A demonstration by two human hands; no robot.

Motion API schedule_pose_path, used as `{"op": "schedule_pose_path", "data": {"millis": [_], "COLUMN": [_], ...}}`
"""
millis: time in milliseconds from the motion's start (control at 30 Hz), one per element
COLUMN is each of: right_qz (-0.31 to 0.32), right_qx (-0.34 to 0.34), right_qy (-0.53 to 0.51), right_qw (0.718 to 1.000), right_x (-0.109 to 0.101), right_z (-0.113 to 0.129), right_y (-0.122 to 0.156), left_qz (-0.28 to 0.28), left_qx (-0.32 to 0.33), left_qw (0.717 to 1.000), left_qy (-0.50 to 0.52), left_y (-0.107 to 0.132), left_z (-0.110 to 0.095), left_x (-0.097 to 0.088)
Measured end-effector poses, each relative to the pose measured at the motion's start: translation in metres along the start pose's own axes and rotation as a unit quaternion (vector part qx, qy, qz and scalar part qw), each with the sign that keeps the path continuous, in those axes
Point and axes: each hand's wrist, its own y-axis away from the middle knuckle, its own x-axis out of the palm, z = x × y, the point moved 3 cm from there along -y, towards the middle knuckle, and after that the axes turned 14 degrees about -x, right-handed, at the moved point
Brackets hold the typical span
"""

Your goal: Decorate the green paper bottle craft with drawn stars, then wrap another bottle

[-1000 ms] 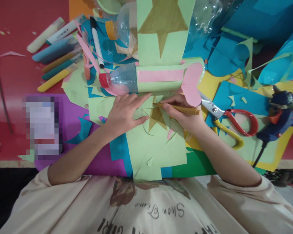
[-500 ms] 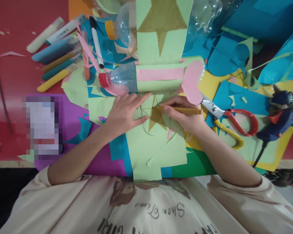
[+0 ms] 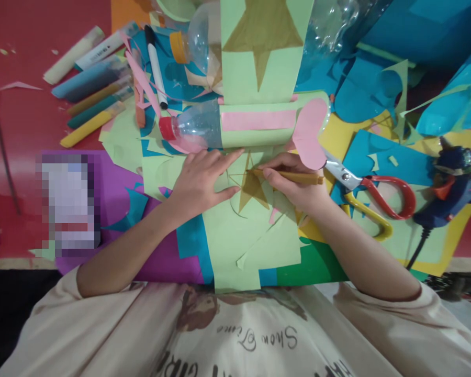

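My left hand (image 3: 202, 180) lies flat with fingers spread on a light green paper sheet (image 3: 235, 241), pressing it down beside a partly coloured brown star (image 3: 251, 189). My right hand (image 3: 294, 183) is closed round a brown marker (image 3: 298, 178) whose tip touches the star's upper edge. Just beyond both hands lies a clear plastic bottle (image 3: 196, 128) with a red cap, wrapped in green and pink paper, with a pink paper heart (image 3: 311, 133) at its end.
Red-and-yellow scissors (image 3: 371, 191) lie right of my right hand. A blue glue gun (image 3: 451, 186) sits at the far right. Several markers (image 3: 94, 99) lie at the upper left. A second bottle (image 3: 198, 39) and a green sheet with a brown star (image 3: 261, 47) lie further back among blue paper scraps.
The marker tip has shifted slightly along the star's top edge; the left hand has stayed in place.
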Motion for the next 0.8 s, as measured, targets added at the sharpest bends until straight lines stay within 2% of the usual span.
{"op": "schedule_pose_path", "data": {"millis": [367, 600, 800], "right_qz": [0.012, -0.003, -0.031], "right_qx": [-0.011, -0.008, -0.047], "right_qy": [0.002, 0.008, 0.010], "right_qw": [1.000, 1.000, 0.998], "right_x": [-0.0007, -0.0006, -0.0006], "right_z": [0.0032, 0.0001, -0.0013], "right_y": [-0.0003, -0.0001, -0.0021], "left_qz": [-0.003, 0.009, 0.004], "left_qx": [0.004, -0.008, -0.002], "left_qw": [1.000, 1.000, 1.000], "left_qy": [0.005, 0.007, 0.004], "left_y": [0.0000, -0.0001, 0.0000], "left_z": [-0.0004, -0.0012, -0.0012], "left_x": [-0.0012, -0.0014, -0.0017]}}
